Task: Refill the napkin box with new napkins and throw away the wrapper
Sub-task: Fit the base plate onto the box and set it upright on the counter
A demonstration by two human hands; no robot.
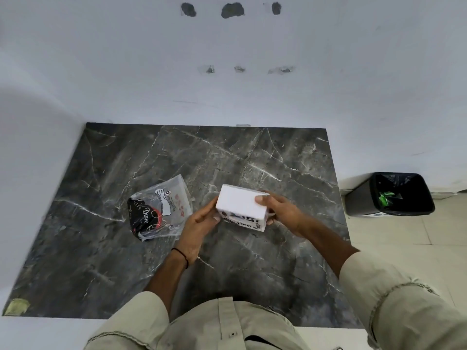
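A white stack of napkins (pixel 238 202) sits in the top of a white napkin box (pixel 249 222) with black print, near the middle of the dark marble table (pixel 101 261). My left hand (pixel 199 224) presses against the left end of the stack and box. My right hand (pixel 280 210) grips the right end, thumb on top of the napkins. The wrapper (pixel 159 210), a crumpled clear plastic bag with black and red print, lies on the table just left of my left hand, apart from it.
A black bin (pixel 390 195) lined with a black bag stands on the tiled floor to the right of the table, with green scraps inside. White walls border the table at the back and left.
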